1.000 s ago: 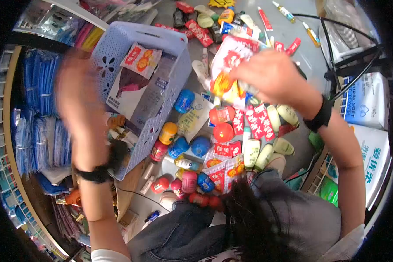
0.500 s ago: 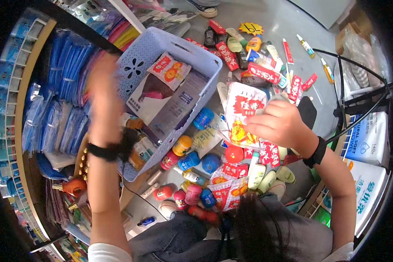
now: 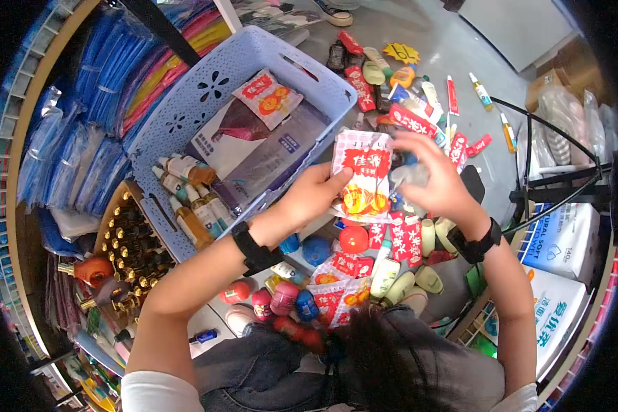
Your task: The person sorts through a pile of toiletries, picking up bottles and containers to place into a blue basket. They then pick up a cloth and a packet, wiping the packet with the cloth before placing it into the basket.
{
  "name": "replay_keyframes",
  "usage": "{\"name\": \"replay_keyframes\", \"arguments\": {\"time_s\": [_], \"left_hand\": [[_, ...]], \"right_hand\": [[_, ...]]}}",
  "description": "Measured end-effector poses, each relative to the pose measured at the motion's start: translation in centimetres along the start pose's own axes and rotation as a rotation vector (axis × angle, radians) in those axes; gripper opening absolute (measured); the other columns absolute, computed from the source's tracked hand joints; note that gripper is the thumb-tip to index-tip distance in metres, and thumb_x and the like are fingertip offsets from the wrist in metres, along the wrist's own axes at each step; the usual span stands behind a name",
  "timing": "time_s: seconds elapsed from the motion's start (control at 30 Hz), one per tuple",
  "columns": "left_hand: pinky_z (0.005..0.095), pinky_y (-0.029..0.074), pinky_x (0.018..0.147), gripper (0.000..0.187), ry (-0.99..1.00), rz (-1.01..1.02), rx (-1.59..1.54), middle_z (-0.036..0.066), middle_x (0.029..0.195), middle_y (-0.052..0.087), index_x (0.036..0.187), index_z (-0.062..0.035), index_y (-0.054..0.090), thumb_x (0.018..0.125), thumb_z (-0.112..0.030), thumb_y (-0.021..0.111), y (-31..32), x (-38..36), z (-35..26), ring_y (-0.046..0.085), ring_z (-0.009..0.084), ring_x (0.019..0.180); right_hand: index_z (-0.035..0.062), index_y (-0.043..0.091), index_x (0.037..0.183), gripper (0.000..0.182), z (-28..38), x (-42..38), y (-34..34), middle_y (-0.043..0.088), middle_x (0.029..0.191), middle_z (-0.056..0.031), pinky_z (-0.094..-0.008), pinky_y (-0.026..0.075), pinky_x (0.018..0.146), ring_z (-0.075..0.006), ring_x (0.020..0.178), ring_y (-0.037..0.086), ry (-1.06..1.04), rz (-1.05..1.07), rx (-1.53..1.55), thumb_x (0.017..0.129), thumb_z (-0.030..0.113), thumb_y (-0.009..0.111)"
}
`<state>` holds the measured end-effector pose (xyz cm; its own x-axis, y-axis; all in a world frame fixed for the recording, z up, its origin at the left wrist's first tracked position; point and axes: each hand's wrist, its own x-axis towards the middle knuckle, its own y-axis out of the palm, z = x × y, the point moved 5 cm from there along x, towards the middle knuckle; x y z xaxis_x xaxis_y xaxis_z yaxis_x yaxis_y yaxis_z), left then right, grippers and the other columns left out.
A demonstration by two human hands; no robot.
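Observation:
My left hand grips the left edge of a white packet with red print and an orange picture, its thumb lying on the front. The packet is held upright over the pile of goods. Right beside it is my right hand, with curved fingers around a crumpled greyish wad; one finger reaches to the packet's top right corner. A similar packet lies in the blue plastic basket, on a flat printed package. Several amber bottles stand along the basket's near side.
Red boxes, green bottles, round colored containers and more packets crowd the floor around my feet. Blue wrapped bundles fill the left shelf. Towel packs and a black wire frame stand right.
My left hand has swung from over the basket's left side to the packet and taken hold of it. The right hand has let go of the packet and sits just right of it.

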<state>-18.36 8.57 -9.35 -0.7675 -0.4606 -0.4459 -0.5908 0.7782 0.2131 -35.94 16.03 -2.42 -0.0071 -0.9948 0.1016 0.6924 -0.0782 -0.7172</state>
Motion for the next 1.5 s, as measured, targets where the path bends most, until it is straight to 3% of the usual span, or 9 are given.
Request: {"name": "replay_keyframes", "arguments": {"time_s": [0.17,0.3,0.7,0.77,0.93,1.03,1.27,1.37,1.5], "left_hand": [[0.0255,0.048,0.081,0.041,0.051,0.124,-0.107,0.004,0.105,0.063,0.116,0.0005,0.055,0.098,-0.034,0.043,1.2,0.5,0.6,0.059,0.0098,0.092],[0.0241,0.047,0.079,0.045,0.008,0.026,-0.106,0.005,0.100,0.064,0.113,0.0016,0.057,0.100,-0.036,0.037,0.9,1.3,1.8,0.059,0.0092,0.087],[0.0337,0.043,0.091,0.047,-0.099,-0.003,-0.065,0.011,0.124,0.052,0.129,-0.0039,0.047,0.097,-0.038,0.042,0.5,2.4,6.4,0.053,0.0205,0.106],[0.0336,0.043,0.091,0.045,-0.095,-0.017,-0.020,0.010,0.124,0.052,0.129,-0.0041,0.047,0.097,-0.035,0.042,0.2,2.1,7.3,0.054,0.0201,0.104],[0.0301,0.044,0.085,0.032,0.231,-0.172,0.461,0.013,0.101,0.065,0.109,0.0025,0.061,0.093,-0.020,0.046,-0.2,1.9,6.0,0.060,0.0213,0.095],[0.0321,0.045,0.083,0.029,0.086,-0.089,0.656,0.015,0.093,0.066,0.101,0.0005,0.065,0.092,-0.021,0.047,0.8,1.5,4.6,0.062,0.0255,0.092],[0.0349,0.050,0.077,0.020,0.635,-0.280,0.879,0.015,0.090,0.067,0.096,-0.0032,0.066,0.081,-0.015,0.065,2.9,1.2,1.8,0.066,0.0264,0.084],[0.0314,0.050,0.078,0.024,0.284,-0.170,0.566,0.014,0.091,0.067,0.100,-0.0035,0.065,0.078,-0.012,0.069,3.3,2.2,1.6,0.066,0.0225,0.088],[0.0281,0.049,0.078,0.026,0.373,-0.103,0.518,0.011,0.091,0.068,0.100,-0.0025,0.065,0.077,-0.012,0.071,5.1,4.2,0.9,0.065,0.0164,0.087]], "right_hand": [[0.0003,0.053,0.118,0.043,-4.4,-1.2,2.3,0.061,0.110,-0.0084,-0.0296,0.046,0.086,-0.0145,0.100,0.058,0.597,0.135,0.823,0.081,0.017,0.068],[-0.0008,0.059,0.105,0.028,-4.6,-1.1,2.8,0.065,0.094,-0.0041,-0.0255,0.048,0.073,-0.0096,0.082,0.061,0.624,-0.081,1.018,0.084,0.016,0.067],[-0.0023,0.060,0.111,0.045,-12.9,-3.2,-7.4,0.066,0.099,-0.0097,-0.0311,0.047,0.079,-0.0196,0.088,0.062,0.618,-0.417,0.623,0.077,0.026,0.070],[-0.0026,0.060,0.110,0.050,-18.5,-4.1,-14.5,0.066,0.101,-0.0157,-0.0322,0.048,0.079,-0.0223,0.092,0.063,0.743,-0.401,-0.173,0.073,0.028,0.072],[0.0067,0.064,0.106,0.046,-23.6,-6.5,-21.8,0.065,0.099,-0.0214,-0.0398,0.048,0.079,-0.0334,0.094,0.062,0.908,-0.191,-0.717,0.069,0.033,0.070],[0.0083,0.064,0.106,0.045,-22.5,-8.2,-21.5,0.064,0.099,-0.0213,-0.0419,0.048,0.082,-0.0375,0.096,0.060,0.853,-0.376,-0.808,0.069,0.034,0.068],[0.0004,0.064,0.099,0.037,-18.7,-9.5,-19.6,0.066,0.092,-0.0177,-0.0336,0.047,0.080,-0.0252,0.088,0.063,0.551,-0.283,-0.451,0.074,0.026,0.072],[-0.0010,0.063,0.094,0.030,-13.8,-7.4,-16.7,0.065,0.085,-0.0141,-0.0303,0.046,0.076,-0.0188,0.080,0.060,0.523,-0.167,-0.273,0.076,0.022,0.070],[-0.0017,0.063,0.092,0.030,-11.1,-5.9,-13.5,0.065,0.084,-0.0132,-0.0306,0.046,0.076,-0.0182,0.080,0.060,0.352,-0.132,-0.140,0.076,0.022,0.070]]}}
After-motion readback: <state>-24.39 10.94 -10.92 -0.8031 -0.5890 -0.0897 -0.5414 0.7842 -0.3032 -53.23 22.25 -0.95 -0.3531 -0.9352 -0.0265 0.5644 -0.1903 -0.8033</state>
